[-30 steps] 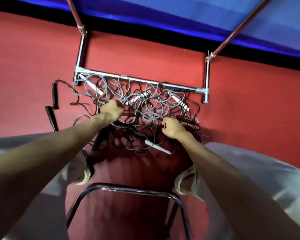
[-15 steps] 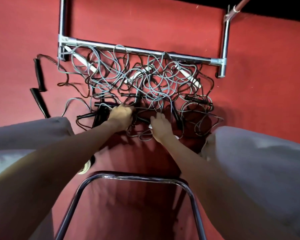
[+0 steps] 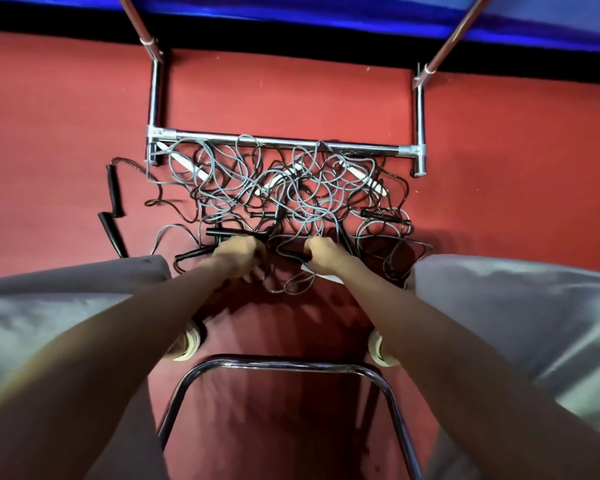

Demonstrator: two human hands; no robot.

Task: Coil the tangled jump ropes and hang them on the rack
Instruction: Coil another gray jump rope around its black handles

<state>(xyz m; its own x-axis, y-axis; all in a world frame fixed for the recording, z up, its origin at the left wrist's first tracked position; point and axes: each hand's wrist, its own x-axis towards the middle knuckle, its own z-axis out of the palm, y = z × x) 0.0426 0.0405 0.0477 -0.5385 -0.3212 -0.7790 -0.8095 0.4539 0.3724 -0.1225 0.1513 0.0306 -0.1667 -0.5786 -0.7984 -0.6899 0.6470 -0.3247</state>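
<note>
The ropes (image 3: pixel 284 199), grey and black, lie tangled on the red floor (image 3: pixel 499 168) against the rack (image 3: pixel 278 142) at 12 o'clock; both hands reach into the near edge; the left hand (image 3: pixel 238 252) has its grip curled among black handles, the right hand (image 3: pixel 321 252) its grip closed on a black handle (image 3: pixel 291 254); two handles (image 3: pixel 113 216) lie apart at 9 o'clock.

The tangled grey and black jump ropes (image 3: pixel 284 202) lie on the red carpeted floor (image 3: pixel 499 168), just before the chrome tubular rack (image 3: pixel 278 142). My hands, left (image 3: pixel 238 251) and right (image 3: pixel 323 254), rest at the tangle's near edge, the curved chrome chair frame (image 3: pixel 284 367) nearest me.
</note>
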